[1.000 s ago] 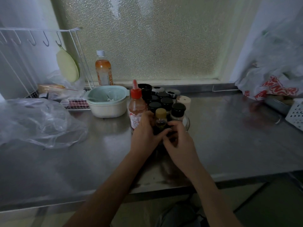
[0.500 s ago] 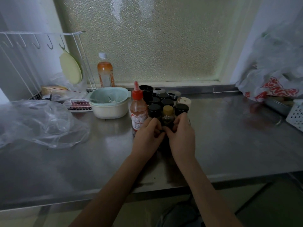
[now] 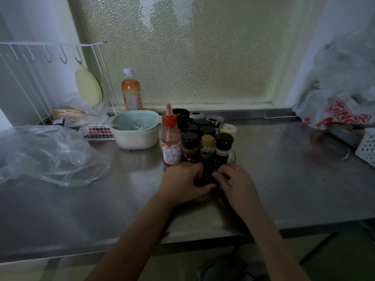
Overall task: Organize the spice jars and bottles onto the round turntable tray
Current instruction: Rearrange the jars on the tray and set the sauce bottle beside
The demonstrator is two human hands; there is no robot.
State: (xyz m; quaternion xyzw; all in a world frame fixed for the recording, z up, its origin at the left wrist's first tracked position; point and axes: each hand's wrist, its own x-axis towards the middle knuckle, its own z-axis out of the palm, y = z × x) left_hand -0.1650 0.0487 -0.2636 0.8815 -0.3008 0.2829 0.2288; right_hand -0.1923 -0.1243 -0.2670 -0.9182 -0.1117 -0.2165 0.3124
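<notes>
A cluster of spice jars with black caps (image 3: 190,138) stands packed on a clear round turntable tray (image 3: 233,157) on the steel counter. A red-capped sauce bottle (image 3: 171,141) stands at the cluster's left edge. At the front is a dark bottle with a tan cap (image 3: 207,148). My left hand (image 3: 182,184) curls around its lower part from the left, and my right hand (image 3: 237,184) presses against it from the right. My fingers hide the bottle's base and the tray's front rim.
A mint and cream bowl (image 3: 136,130) sits left of the tray, with an orange drink bottle (image 3: 130,92) behind it. A crumpled clear plastic bag (image 3: 46,155) lies at the left, under a white wire rack (image 3: 50,57). Plastic bags (image 3: 336,112) and a white basket (image 3: 367,147) are at the right.
Both hands have slid down the tan-capped bottle, from near its neck to its base, and a little toward me. The jars stand as before.
</notes>
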